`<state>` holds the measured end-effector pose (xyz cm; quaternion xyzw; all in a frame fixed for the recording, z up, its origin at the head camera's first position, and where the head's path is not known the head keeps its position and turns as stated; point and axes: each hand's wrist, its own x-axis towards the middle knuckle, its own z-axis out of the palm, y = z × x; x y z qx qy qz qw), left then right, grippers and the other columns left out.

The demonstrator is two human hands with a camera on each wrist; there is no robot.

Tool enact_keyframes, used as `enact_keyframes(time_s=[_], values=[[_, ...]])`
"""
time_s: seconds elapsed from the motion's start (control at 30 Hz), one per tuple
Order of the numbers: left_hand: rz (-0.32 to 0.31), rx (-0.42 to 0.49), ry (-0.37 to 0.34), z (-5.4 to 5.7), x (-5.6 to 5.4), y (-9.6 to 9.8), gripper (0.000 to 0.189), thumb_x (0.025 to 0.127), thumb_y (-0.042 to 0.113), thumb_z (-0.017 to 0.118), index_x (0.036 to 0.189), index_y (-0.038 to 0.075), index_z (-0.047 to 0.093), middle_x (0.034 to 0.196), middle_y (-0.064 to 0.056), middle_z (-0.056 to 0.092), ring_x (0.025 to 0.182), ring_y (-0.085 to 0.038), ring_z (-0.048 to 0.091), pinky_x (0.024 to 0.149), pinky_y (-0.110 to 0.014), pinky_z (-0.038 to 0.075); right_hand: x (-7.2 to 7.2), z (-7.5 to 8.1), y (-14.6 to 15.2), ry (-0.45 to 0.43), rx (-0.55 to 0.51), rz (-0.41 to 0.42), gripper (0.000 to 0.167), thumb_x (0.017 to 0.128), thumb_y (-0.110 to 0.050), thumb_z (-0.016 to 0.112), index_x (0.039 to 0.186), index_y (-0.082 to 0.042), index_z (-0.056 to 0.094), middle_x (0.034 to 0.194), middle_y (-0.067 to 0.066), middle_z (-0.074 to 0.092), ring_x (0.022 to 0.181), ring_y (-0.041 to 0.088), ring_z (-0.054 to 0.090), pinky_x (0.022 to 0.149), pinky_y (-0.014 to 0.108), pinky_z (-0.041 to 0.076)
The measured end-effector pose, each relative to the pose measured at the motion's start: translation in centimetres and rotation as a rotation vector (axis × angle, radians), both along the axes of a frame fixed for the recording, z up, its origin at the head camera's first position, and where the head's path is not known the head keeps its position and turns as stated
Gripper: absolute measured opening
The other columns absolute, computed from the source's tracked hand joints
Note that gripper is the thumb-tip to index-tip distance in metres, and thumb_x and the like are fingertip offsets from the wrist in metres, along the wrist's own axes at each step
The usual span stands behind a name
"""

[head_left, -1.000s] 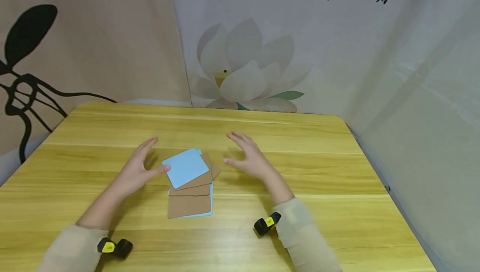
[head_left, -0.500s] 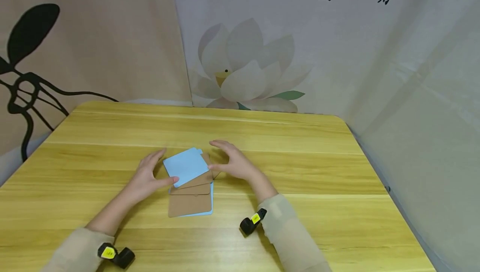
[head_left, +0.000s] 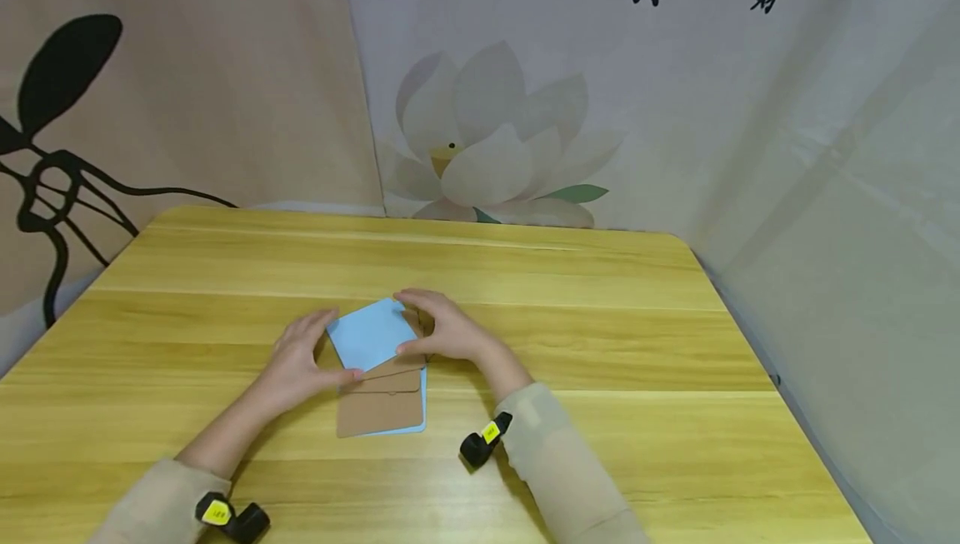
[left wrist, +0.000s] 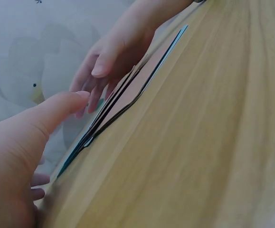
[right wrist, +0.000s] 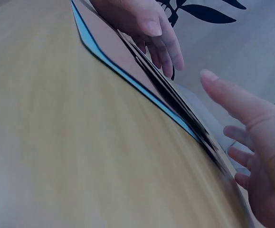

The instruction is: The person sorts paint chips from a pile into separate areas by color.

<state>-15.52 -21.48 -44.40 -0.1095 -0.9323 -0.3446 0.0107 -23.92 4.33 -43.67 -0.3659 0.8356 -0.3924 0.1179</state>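
Note:
A loose, fanned pile of thin cards lies on the wooden table. On top is a tilted light-blue card [head_left: 371,334]; below it, several brown cards [head_left: 378,415] spread toward the near side, with a blue edge showing under the lowest one. My left hand [head_left: 298,369] is at the pile's left side, fingers spread, thumb over the near-left corner of the top card. My right hand [head_left: 453,329] arches over the right side, its thumb above the cards. In the left wrist view, the left thumb [left wrist: 56,109] appears raised off the pile. Neither hand grips a card.
The wooden table [head_left: 637,444] extends around the pile on all sides. Behind it hangs a pale cloth backdrop [head_left: 495,111] with a printed lotus and black characters. A black wrist camera [head_left: 480,444] is on the right sleeve, another [head_left: 234,519] on the left.
My right hand has moved left, from beside the pile to over its right side. The left hand has shifted slightly right and nearer to me. The cards look unmoved.

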Motion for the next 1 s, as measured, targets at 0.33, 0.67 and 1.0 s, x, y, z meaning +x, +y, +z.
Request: enact_keyframes(time_s=[0.33,0.67,1.0], values=[[-0.015,-0.046,0.031,-0.16,-0.15,0.12,0.110,0.068,0.057,0.079,0.144,-0.007,0.032,0.146,-0.029,0.029,0.131,-0.055,0.019,0.098,-0.071,0.012,-0.06,-0.16,-0.92,0.056,0.094,0.013,0.087,0.077,-0.039,0.080,0.148,-0.016,0.037,0.152,0.005,0.032,0.141,0.021,0.022,0.111,0.043,0.020],[-0.026,-0.064,0.043,-0.06,-0.04,0.15,0.104,0.069,0.050,0.081,0.143,-0.007,0.036,0.144,-0.030,0.031,0.131,-0.053,0.021,0.098,-0.070,0.013,-0.07,-0.48,-1.11,0.100,0.196,0.015,0.088,0.077,-0.044,0.078,0.150,-0.020,0.035,0.154,0.000,0.030,0.142,0.023,0.016,0.113,0.044,0.012],[-0.058,-0.023,0.045,-0.33,-0.27,0.00,0.098,0.069,0.042,0.084,0.143,-0.003,0.039,0.146,-0.025,0.033,0.133,-0.049,0.024,0.099,-0.070,0.015,0.16,-0.30,-1.08,0.103,0.217,0.011,0.090,0.075,-0.047,0.079,0.150,-0.022,0.035,0.154,-0.002,0.028,0.143,0.020,0.014,0.113,0.044,0.011]])
